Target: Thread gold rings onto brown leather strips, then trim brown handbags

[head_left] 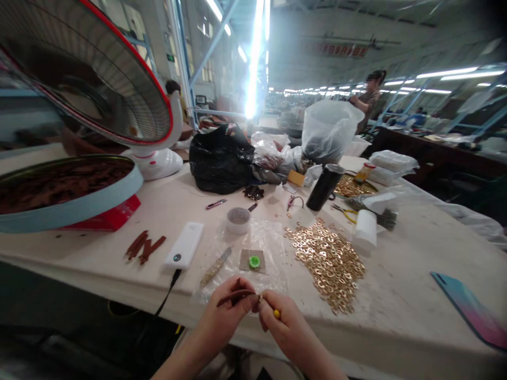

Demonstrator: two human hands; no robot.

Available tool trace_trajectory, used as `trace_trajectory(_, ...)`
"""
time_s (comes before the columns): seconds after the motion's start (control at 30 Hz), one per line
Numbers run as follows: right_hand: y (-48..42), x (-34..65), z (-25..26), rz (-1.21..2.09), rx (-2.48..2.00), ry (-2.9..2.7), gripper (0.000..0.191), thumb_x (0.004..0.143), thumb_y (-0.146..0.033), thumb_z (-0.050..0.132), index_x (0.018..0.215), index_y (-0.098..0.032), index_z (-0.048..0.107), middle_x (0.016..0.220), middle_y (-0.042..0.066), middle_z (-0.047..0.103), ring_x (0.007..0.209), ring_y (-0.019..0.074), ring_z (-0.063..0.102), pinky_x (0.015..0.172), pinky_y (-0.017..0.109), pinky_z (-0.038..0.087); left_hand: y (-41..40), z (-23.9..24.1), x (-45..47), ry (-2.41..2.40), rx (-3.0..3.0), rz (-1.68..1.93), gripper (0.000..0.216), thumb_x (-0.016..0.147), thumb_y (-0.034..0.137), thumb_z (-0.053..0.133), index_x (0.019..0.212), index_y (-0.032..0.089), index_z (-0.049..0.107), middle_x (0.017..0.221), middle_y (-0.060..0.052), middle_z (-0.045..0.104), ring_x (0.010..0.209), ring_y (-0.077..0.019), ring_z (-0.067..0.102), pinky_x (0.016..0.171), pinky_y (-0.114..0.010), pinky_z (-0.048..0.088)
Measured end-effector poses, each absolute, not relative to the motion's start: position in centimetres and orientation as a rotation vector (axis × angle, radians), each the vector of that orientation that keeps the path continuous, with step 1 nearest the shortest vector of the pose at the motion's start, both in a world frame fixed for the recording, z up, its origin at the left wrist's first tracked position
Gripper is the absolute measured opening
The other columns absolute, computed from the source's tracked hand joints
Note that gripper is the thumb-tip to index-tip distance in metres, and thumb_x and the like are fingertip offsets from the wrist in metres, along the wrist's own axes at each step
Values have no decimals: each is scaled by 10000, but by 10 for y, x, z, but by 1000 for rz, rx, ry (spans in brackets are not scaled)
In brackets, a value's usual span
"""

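My left hand [227, 311] pinches a thin brown leather strip [237, 296] at the near edge of the white table [396, 295]. My right hand [283, 316] is closed too, its fingertips meeting the strip's end at a small gold ring [260, 298], with a yellow tool [277, 314] tucked in the fingers. Just beyond my hands lie a clear plastic sheet [253, 237], a card with a green cap [254, 260] and a heap of gold rings [328, 261].
A white power bank [184, 246] with a black cable, brown strips [143, 247], a tape roll [238, 219], a black tumbler [325, 187], bags, a fan [91, 74] and a round tin [67, 208] share the table. A phone [471, 309] lies right. A person stands far back.
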State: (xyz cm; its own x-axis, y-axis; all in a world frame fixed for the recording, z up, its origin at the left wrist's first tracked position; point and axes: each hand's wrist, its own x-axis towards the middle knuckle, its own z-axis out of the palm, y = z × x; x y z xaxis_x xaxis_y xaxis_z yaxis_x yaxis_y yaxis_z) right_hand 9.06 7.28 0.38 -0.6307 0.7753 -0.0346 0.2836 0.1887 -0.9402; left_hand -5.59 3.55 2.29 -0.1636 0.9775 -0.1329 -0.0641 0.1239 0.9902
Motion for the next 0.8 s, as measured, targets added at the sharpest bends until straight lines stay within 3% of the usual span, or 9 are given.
trace_trajectory(0.1, 73, 90, -1, 1289, -960, -2158, 240, 865, -325, 399, 662, -207, 449, 642, 7, 516, 609, 146, 461, 554, 268, 309, 32, 24, -58, 1350, 992, 1247, 116, 688, 263, 661, 631, 177, 607, 625, -7, 595, 664, -160, 579, 642, -250, 480)
trace_trajectory(0.23, 70, 87, -2, 1230, -998, -2118, 355, 881, -398, 345, 594, -206, 424, 553, -5, 453, 547, 140, 428, 526, 273, 286, 29, 22, -61, 1304, 1077, 1199, 127, 736, 300, 629, 685, 184, 634, 672, -28, 631, 692, -174, 598, 662, -259, 482)
trace_trajectory(0.4, 73, 81, -3, 1545, -1041, -1830, 442, 878, -494, 329, 608, -185, 497, 469, -37, 406, 463, 108, 387, 485, 247, 301, 37, 15, -65, 1365, 1089, 1179, 204, 694, 375, 636, 661, 174, 629, 625, -20, 632, 625, -171, 579, 632, -277, 474)
trace_trajectory(0.63, 74, 82, 2, 1327, -1025, -1958, 302, 856, -297, 399, 570, -202, 387, 553, -40, 405, 550, 106, 387, 533, 245, 286, 37, 9, -61, 1421, 930, 1230, 199, 644, 354, 658, 723, 173, 630, 622, -3, 626, 639, -167, 583, 619, -258, 465)
trace_trajectory(0.8, 69, 77, -7, 1352, -1097, -1826, 291, 850, -322, 389, 581, -214, 360, 530, -48, 397, 519, 105, 375, 519, 248, 284, 35, 4, -54, 1548, 1089, 1253, 157, 650, 348, 647, 655, 192, 636, 637, -28, 647, 624, -191, 585, 602, -276, 474)
